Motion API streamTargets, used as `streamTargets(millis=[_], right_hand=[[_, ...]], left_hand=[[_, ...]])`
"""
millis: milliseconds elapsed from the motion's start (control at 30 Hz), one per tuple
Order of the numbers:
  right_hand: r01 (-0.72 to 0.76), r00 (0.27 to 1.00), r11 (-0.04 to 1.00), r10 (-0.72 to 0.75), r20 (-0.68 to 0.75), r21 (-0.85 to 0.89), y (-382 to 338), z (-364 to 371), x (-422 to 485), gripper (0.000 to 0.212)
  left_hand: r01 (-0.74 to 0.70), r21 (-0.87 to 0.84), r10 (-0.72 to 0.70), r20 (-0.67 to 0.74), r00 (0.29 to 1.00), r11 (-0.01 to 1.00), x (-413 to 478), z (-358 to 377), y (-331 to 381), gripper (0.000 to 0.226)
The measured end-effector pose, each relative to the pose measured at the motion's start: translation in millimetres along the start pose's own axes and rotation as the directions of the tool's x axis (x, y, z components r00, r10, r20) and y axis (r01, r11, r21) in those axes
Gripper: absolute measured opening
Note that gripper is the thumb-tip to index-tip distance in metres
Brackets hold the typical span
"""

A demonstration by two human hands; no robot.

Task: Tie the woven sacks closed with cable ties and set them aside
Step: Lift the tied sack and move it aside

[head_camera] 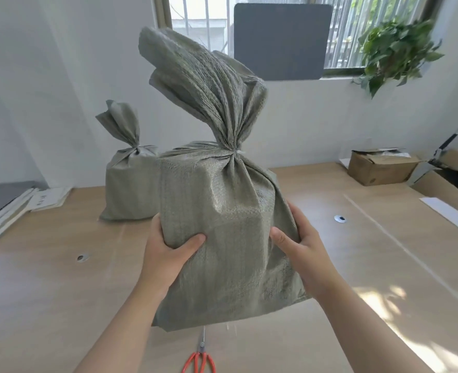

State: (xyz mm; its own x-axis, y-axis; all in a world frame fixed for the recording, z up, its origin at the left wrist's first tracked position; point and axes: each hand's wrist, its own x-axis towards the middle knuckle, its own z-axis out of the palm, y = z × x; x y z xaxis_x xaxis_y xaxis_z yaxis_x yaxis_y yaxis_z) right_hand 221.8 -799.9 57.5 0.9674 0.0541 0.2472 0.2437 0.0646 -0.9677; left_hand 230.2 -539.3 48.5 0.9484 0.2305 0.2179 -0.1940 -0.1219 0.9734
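Note:
A grey-green woven sack (222, 224) stands upright in front of me, its neck gathered and cinched by a white cable tie (239, 152). My left hand (168, 249) grips its left side, thumb pressed on the front. On the right side my right hand (300, 243) holds it the same way. The sack's bottom edge looks slightly lifted off the wooden table (61, 305). Behind it to the left, a second woven sack (128, 184) stands tied shut on the table.
Red-handled scissors (199, 359) lie at the near edge, just below the held sack. An open cardboard box (381, 168) sits at the back right, stacked papers and boards (12, 208) at the left. A plant (394, 52) hangs by the window.

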Motion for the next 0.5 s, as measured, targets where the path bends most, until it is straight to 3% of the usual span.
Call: streamTargets(millis=[500], right_hand=[[-0.022,0.999,1.0,0.021,0.037,0.009,16,-292,83,0.073]], left_hand=[[0.075,-0.031,-0.076,-0.053,0.996,0.997,21,298,17,0.072]])
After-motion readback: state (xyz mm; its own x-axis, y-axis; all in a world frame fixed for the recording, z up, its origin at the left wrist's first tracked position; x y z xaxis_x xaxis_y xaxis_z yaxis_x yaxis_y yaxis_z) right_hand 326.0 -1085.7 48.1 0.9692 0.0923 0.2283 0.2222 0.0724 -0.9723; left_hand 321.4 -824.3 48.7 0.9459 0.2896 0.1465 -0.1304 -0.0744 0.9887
